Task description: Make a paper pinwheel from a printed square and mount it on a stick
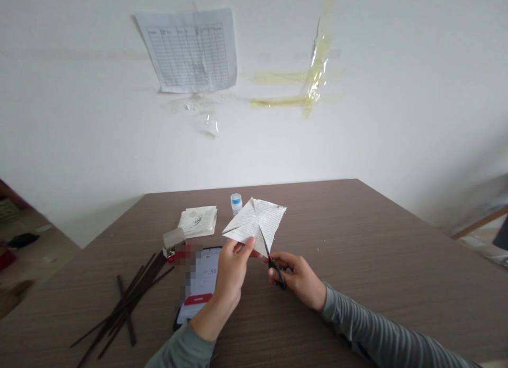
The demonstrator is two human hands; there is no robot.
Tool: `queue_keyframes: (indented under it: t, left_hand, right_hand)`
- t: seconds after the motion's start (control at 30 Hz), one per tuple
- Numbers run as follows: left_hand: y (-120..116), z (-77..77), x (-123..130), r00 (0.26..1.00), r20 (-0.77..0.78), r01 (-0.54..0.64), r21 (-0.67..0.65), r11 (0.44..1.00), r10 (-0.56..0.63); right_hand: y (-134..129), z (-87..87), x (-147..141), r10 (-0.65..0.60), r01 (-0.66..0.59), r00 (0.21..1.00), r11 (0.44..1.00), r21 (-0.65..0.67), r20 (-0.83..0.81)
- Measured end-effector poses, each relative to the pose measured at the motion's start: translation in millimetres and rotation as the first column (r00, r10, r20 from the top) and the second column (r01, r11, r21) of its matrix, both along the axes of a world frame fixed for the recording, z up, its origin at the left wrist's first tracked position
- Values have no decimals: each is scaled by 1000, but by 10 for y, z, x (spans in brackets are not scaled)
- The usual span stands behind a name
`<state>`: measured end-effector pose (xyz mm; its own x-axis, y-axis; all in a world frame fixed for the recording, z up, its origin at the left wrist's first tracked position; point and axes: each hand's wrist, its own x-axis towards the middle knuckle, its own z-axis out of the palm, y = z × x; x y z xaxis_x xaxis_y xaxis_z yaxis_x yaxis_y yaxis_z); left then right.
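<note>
A square of printed paper [244,222] is raised above the table, pinched at its near edge by my left hand [234,265]. Slits run inward from its corners toward the middle. My right hand [299,278] is closed on black-handled scissors [277,271], with fingers at the handle loops. The scissor blades lie along the paper's near right corner, pointing toward its centre. Below my left wrist lies a phone [202,278] with a lit screen.
Thin dark sticks [123,304] lie crossed at the left. A small open box [174,243] sits by the phone. Behind are stacked paper squares [198,221] and a small bottle with a blue band [236,203]. The table [357,241] meets a wall with a taped sheet [194,53].
</note>
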<state>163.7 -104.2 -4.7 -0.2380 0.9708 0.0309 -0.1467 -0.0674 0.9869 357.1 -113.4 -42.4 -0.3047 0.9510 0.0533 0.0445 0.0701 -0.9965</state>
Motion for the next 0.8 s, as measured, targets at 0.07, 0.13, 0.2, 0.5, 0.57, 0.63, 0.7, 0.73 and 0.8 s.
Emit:
queue_keyframes:
  t: [0.07, 0.13, 0.2, 0.5, 0.57, 0.63, 0.7, 0.73, 0.8]
  left_hand:
    - [1, 1, -1, 1000, 4, -3, -1, 1000, 3]
    - [0, 2, -2, 1000, 6, -4, 1, 1000, 4]
    - [-1, -1, -5, 1000, 1, -3, 8, 1000, 3]
    - [12, -29, -7, 1000, 16, -21, 41, 999, 21]
    - [18, -23, -7, 999, 22, -24, 44, 999, 23]
    - [22, -15, -11, 999, 26, -29, 46, 999, 27]
    - [25, -9, -18, 999, 27, -41, 50, 998, 40]
    - [26, -6, -23, 999, 27, -49, 53, 997, 48]
    - [30, -5, -34, 998, 23, -63, 57, 996, 62]
  right_hand:
    - [-9, 9, -1, 0, 0, 1000, 1000, -8, 0]
    - [-12, 10, -5, -6, 6, 1000, 1000, -15, 5]
    - [-5, 3, -11, -4, 4, 1000, 1000, -23, 6]
    - [-8, 6, 28, 43, -44, 999, 998, -51, -17]
    - [-19, 10, 39, 61, -61, 998, 997, -52, -8]
    - [-20, -2, 53, 74, -74, 997, 996, -48, 5]
    - [-4, -32, 74, 90, -89, 996, 996, -33, 25]
    - [9, -52, 89, 97, -97, 995, 995, -20, 37]
    - [45, -94, 125, 107, -109, 992, 994, 23, 70]
